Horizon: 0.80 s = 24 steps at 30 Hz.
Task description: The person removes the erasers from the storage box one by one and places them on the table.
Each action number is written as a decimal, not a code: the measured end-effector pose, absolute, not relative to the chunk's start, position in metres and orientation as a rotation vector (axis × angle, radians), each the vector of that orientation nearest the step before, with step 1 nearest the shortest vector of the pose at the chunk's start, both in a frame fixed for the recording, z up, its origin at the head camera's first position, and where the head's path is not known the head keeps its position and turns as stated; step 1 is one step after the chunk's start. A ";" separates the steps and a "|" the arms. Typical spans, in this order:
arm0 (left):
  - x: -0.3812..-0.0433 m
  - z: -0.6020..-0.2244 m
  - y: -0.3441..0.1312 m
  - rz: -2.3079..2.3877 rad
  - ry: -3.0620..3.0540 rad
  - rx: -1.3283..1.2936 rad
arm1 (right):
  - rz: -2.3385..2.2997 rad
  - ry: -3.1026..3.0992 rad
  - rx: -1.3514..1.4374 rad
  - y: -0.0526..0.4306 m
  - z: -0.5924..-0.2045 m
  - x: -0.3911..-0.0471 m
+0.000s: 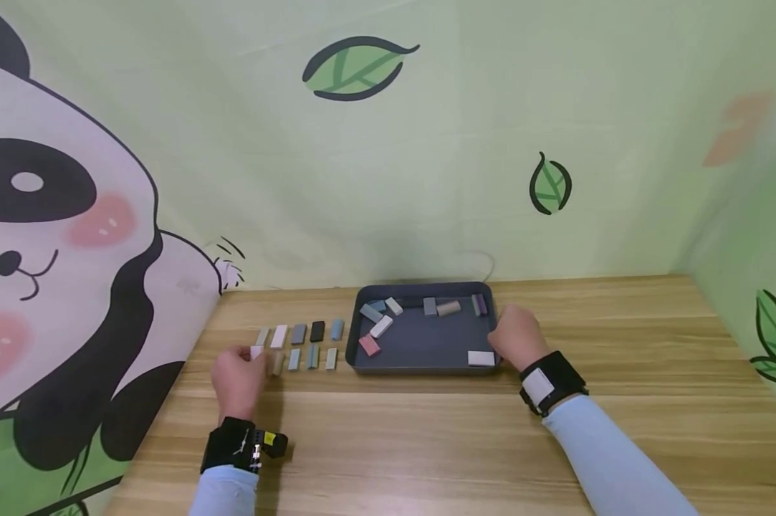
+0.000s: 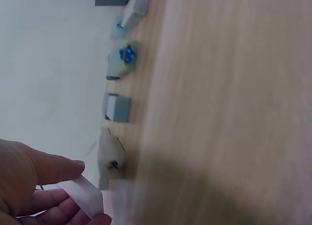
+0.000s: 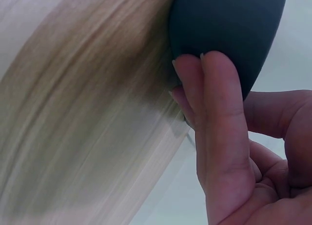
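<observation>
My left hand [image 1: 238, 380] is at the left end of two rows of small rectangular blocks on the table. Between thumb and fingers it pinches a white block [image 2: 84, 195], held tilted in the left wrist view. Nearest to it are a tan block [image 1: 277, 362] and a pale green-grey block [image 1: 262, 335]. At the right side of a dark grey tray [image 1: 426, 351], my right hand [image 1: 520, 337] grips the tray's edge; its fingers lie along the outer wall in the right wrist view. Close by inside the tray lies a white block [image 1: 481, 358].
More blocks stand in the rows, among them a black block [image 1: 317, 330] and a blue block [image 1: 337, 330]. Inside the tray lie a pink block [image 1: 370, 345], a purple block [image 1: 481, 304] and several others. A printed cloth [image 1: 426, 179] rises behind the wooden table [image 1: 413, 444].
</observation>
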<state>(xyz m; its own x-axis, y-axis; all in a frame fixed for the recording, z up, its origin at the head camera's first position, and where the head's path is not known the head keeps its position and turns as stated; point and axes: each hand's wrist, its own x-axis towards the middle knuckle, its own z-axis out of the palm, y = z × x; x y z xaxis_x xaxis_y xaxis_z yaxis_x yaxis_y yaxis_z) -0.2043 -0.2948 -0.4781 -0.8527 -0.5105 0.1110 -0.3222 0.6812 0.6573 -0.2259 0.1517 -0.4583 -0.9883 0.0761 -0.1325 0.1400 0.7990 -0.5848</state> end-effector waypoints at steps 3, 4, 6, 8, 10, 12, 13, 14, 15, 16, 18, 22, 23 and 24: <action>-0.205 -0.483 -0.299 -0.918 -2.616 0.677 | -0.945 2.887 0.175 0.152 -0.458 -0.226; -0.205 -0.484 -0.300 -0.910 -2.620 0.684 | -0.949 2.884 0.174 0.152 -0.458 -0.226; -0.206 -0.486 -0.301 -0.904 -2.632 0.705 | -0.956 2.880 0.172 0.152 -0.458 -0.226; -0.207 -0.487 -0.303 -0.894 -2.645 0.721 | -0.959 2.876 0.179 0.152 -0.458 -0.225; -0.209 -0.487 -0.303 -0.891 -2.662 0.743 | -0.960 2.870 0.186 0.152 -0.458 -0.225; -0.210 -0.486 -0.303 -0.888 -2.683 0.767 | -0.960 2.871 0.191 0.152 -0.458 -0.225; -0.211 -0.486 -0.303 -0.885 -2.693 0.777 | -0.963 2.868 0.201 0.152 -0.458 -0.226; -0.211 -0.485 -0.303 -0.881 -2.702 0.786 | -0.967 2.865 0.203 0.152 -0.458 -0.226; -0.211 -0.484 -0.302 -0.874 -2.711 0.792 | -0.971 2.863 0.206 0.152 -0.458 -0.226; -0.211 -0.484 -0.302 -0.860 -2.718 0.791 | -0.972 2.863 0.206 0.152 -0.458 -0.226; -0.212 -0.483 -0.301 -0.824 -2.731 0.780 | -0.981 2.858 0.211 0.152 -0.459 -0.226; -0.213 -0.482 -0.300 -0.779 -2.753 0.757 | -0.985 2.857 0.217 0.153 -0.461 -0.227; -0.213 -0.482 -0.299 -0.769 -2.758 0.754 | -0.987 2.856 0.217 0.153 -0.461 -0.227; -0.213 -0.482 -0.299 -0.759 -2.762 0.751 | -0.988 2.856 0.217 0.153 -0.461 -0.227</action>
